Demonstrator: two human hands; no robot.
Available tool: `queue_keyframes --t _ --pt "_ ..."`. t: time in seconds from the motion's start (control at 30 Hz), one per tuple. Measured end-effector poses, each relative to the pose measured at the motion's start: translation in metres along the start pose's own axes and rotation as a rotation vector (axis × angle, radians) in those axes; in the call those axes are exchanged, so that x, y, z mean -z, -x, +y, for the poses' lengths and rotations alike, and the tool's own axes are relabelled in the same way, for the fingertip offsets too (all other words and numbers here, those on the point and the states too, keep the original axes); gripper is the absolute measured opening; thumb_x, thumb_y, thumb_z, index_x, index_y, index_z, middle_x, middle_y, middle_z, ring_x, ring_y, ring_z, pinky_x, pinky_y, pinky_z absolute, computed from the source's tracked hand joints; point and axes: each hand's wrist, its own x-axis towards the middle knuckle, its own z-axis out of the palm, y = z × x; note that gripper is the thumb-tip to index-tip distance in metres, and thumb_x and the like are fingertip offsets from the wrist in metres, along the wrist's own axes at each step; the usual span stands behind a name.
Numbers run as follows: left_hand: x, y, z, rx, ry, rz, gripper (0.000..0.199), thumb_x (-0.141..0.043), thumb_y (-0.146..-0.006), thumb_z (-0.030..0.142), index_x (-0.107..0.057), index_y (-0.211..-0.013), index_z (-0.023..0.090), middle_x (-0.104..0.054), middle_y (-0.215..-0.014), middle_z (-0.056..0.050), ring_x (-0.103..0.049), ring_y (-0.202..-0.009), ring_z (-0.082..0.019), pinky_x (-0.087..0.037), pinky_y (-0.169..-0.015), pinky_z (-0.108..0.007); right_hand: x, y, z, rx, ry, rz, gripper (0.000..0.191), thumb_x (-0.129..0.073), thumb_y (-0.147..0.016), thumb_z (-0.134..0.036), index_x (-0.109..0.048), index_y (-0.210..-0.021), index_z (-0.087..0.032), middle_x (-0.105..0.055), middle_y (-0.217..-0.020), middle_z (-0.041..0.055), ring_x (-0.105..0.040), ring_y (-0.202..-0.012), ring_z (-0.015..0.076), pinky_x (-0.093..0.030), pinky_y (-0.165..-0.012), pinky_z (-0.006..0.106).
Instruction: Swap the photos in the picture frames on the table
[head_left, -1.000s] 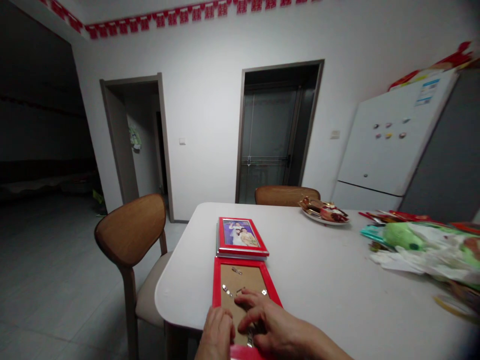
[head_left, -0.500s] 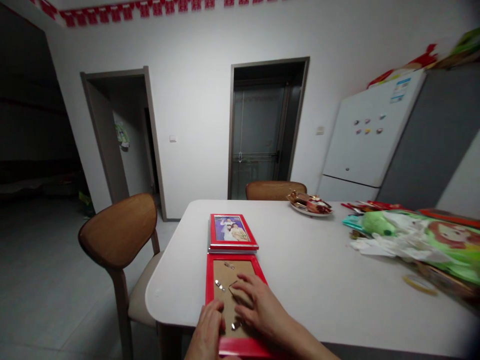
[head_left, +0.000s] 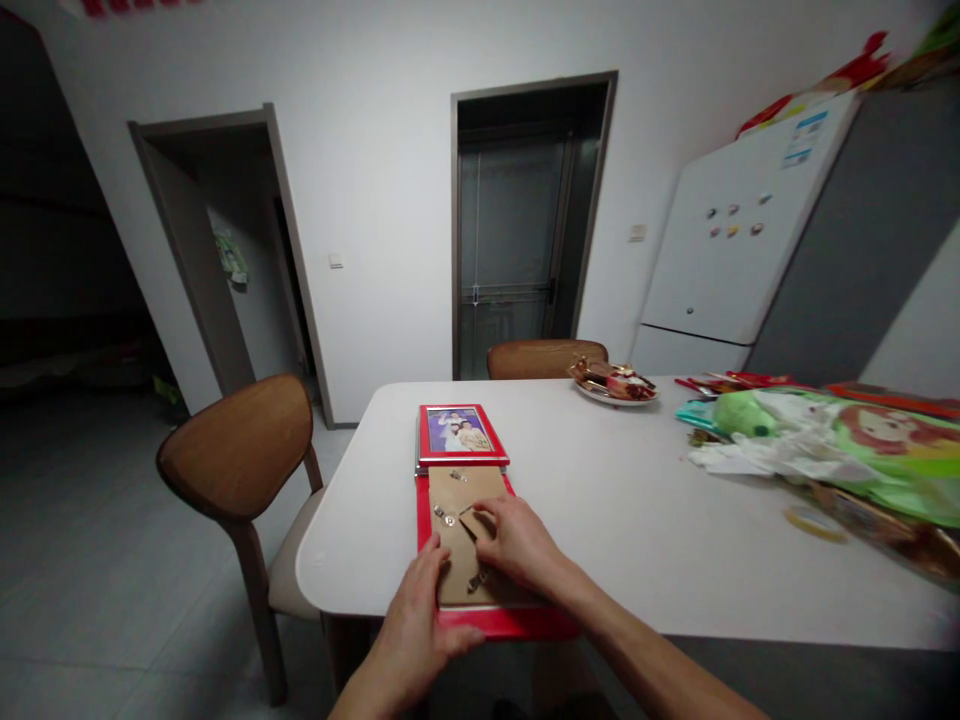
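A red picture frame [head_left: 517, 624] lies face down at the table's near edge. Its brown backing board [head_left: 457, 572] carries small metal clips [head_left: 442, 515] and a stand flap [head_left: 474, 523]. The board's far end overlaps the frame's far rim, so it sits raised or shifted there. My right hand [head_left: 521, 545] pinches the stand flap between thumb and fingers. At the near left corner, my left hand [head_left: 416, 615] grips the frame, its thumb along the near rim. Just beyond lies another red frame [head_left: 426, 432], face up, showing a photo of people [head_left: 459, 432].
Both frames lie on a white table [head_left: 615, 510]. A plate [head_left: 616, 400] of wrapped items stands at the back, and green and white packaging [head_left: 810, 440] covers the right side, near a tape roll [head_left: 816, 524]. Chairs [head_left: 244, 445] stand left and behind; a fridge [head_left: 697, 270] is at right.
The backing board has moved up from the frame and away from me, now covering its far rim. My left hand has shifted to the near left corner. The camera view has tilted down.
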Motion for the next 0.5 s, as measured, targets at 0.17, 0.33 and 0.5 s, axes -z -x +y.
queue_keyframes --t 0.17,0.33,0.5 --pt "0.018 -0.019 0.023 0.178 0.494 0.181 0.052 -0.049 -0.073 0.023 -0.027 -0.121 0.017 -0.057 -0.107 -0.01 -0.058 -0.092 -0.021 -0.045 -0.08 -0.038 0.022 0.0 -0.033 0.1 -0.075 0.079 0.03 -0.054 -0.061 -0.02 -0.062 -0.09 -0.016 -0.06 -0.088 0.0075 -0.051 -0.083 0.019 -0.039 -0.074 0.027" --pt "0.058 -0.022 0.01 0.392 0.708 0.287 0.051 -0.052 -0.072 0.023 -0.03 -0.118 0.018 -0.063 -0.07 0.0 -0.062 -0.059 -0.016 -0.049 -0.055 -0.026 0.017 0.005 -0.038 0.166 -0.267 0.093 0.034 -0.05 -0.072 -0.031 -0.056 -0.102 -0.016 -0.058 -0.098 0.0072 -0.051 -0.088 0.0171 -0.039 -0.077 0.027" --pt "0.097 -0.002 -0.025 0.503 0.541 0.371 0.04 -0.051 -0.072 0.017 -0.039 -0.111 0.018 -0.062 -0.065 0.002 -0.061 -0.055 -0.015 -0.047 -0.051 -0.025 0.012 0.016 0.019 -0.124 -0.065 0.096 0.037 -0.048 -0.07 -0.024 -0.053 -0.104 -0.01 -0.056 -0.098 0.0141 -0.05 -0.093 0.0234 -0.036 -0.082 0.036"
